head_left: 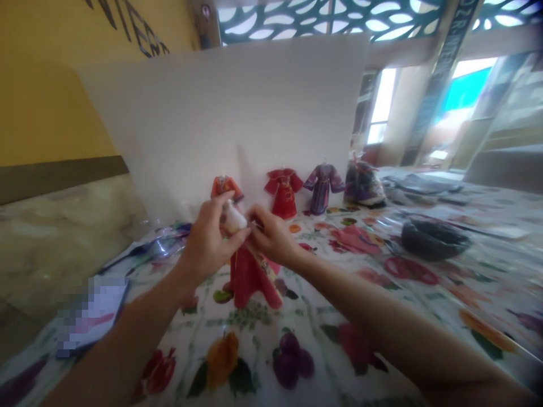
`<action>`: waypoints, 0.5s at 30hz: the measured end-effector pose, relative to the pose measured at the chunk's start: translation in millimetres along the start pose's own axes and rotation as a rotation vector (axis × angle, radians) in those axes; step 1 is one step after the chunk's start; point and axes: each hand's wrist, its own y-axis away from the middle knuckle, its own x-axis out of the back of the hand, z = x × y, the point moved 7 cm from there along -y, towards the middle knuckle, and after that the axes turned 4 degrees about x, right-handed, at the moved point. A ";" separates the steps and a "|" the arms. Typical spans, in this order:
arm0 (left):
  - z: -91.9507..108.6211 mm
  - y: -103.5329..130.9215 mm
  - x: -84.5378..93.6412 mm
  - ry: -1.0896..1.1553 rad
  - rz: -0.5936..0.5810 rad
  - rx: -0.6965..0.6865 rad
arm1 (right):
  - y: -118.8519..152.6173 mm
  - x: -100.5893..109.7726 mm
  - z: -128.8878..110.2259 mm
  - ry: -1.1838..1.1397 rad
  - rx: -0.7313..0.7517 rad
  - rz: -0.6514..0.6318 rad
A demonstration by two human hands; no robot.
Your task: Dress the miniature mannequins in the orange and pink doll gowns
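My left hand [210, 234] is wrapped round the white upper part of a small figure [235, 219], thumb and fingers on either side of it. A red skirt [252, 277] with a pale patterned strip hangs below the white part, over the table. My right hand [269, 232] is closed at the figure's right side, its fingertips pinched together; what they hold is too small to name. An orange-red miniature robe [224, 185] stands behind my left hand, partly hidden by it.
A red miniature dress [284, 192] and a purple one [323, 189] stand before a white board [237, 113]. Right lie a dark bowl [435, 237], red cloth pieces [356, 238] and a filled plastic bag [363, 183]. A flat tablet-like object [99, 316] lies left on the fruit-patterned tablecloth [254, 362].
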 end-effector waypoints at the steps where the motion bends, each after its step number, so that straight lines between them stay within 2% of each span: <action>1: -0.2 -0.5 0.2 0.017 -0.022 0.024 | -0.1 -0.4 -4.0 0.004 0.020 -0.008; 5: 1.7 -0.4 5.2 0.140 -0.037 0.091 | -0.8 3.2 -16.1 -0.003 0.070 -0.013; 10: 12.4 -1.1 11.1 0.298 -0.017 0.137 | -2.3 18.4 -36.9 0.061 0.151 -0.020; 15: 30.4 -3.6 11.9 0.511 -0.044 0.146 | -4.3 39.1 -64.6 0.107 0.214 -0.114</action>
